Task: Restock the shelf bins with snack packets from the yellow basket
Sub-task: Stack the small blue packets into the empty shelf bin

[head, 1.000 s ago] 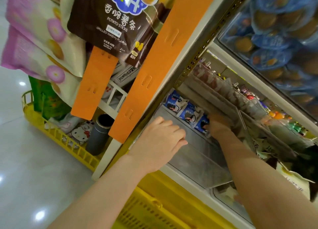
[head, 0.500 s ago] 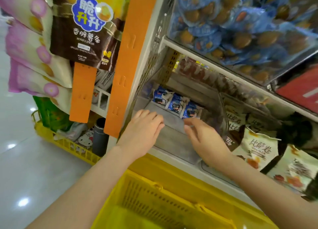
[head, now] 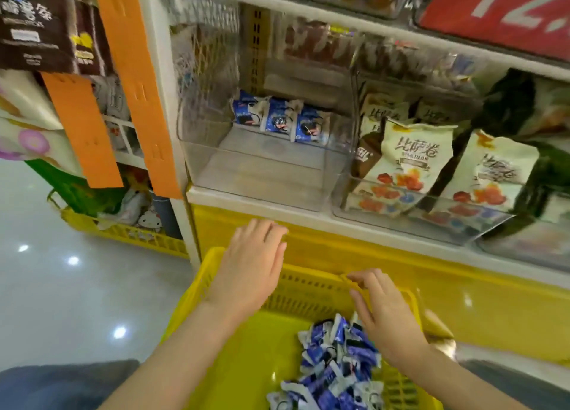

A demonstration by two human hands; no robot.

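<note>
Both hands empty, fingers loose. Left hand (head: 253, 268) hovers over the yellow basket (head: 197, 289) by its far rim, right hand (head: 385, 314) just above the blue snack packets (head: 336, 366) piled inside. Three packets (head: 277, 120) sit at the back of the clear bin (head: 262, 175), cream bags (head: 410, 163) crowd the next one, and orange strips (head: 135, 79) hang on the left.

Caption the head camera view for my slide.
Open left hand and right hand over yellow basket of blue packets; three more stand in the clear bin.
</note>
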